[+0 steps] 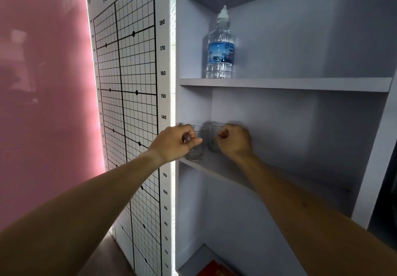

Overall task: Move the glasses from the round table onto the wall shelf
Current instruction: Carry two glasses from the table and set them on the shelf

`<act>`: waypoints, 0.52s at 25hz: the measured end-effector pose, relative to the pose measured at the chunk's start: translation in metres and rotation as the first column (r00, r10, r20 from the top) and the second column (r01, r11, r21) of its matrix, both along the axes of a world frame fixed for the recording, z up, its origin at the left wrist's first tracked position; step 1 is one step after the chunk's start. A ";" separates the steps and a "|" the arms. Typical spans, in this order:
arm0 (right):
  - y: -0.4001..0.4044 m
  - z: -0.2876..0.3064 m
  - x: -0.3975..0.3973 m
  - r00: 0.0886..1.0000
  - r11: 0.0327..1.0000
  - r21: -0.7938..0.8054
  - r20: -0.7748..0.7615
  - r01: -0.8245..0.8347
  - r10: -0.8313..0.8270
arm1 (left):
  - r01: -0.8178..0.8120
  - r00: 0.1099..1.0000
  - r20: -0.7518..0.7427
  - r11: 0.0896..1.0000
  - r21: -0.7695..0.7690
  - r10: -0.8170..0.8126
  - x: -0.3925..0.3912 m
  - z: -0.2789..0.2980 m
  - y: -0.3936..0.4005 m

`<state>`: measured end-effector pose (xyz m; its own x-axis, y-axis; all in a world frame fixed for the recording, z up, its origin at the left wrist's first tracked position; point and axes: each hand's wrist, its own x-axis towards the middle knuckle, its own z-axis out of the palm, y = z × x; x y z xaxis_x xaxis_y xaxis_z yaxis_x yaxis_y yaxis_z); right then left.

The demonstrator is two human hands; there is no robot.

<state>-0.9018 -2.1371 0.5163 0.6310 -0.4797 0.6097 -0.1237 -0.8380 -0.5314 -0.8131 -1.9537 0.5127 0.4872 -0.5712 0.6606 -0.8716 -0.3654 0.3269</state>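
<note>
Two shelves below the water bottle [220,46], each hand grips an upright glass: left hand [174,142] curled round the front-edge glass [196,147], right hand [235,140] round its deeper neighbour [214,136], both glasses apparently seated on the wall shelf [214,173].

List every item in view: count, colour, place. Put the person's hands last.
glasses: two, clear, at the left end of the middle shelf board, one in the left hand, one in the right hand
water bottle: one, clear with a blue label and white cap, upright on the board above
wall shelf: one, pale grey, right half of view
posture chart: one, white with black grid, left of the shelf
pink panel: one, far left
red item: one, lowest compartment, mostly hidden
left hand: grips a glass
right hand: grips the other glass
</note>
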 end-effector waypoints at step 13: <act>0.000 -0.016 0.009 0.994 0.994 0.074 0.078 -0.084 0.078 | -0.142 0.956 0.270 0.987 0.079 0.116 0.002 0.005 0.000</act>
<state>-0.8929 -2.1371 0.5008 0.6238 -0.4764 0.6196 -0.0147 -0.7998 -0.6001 -0.8110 -1.9540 0.5179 0.3769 -0.5819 0.7206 -0.8651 -0.4991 0.0495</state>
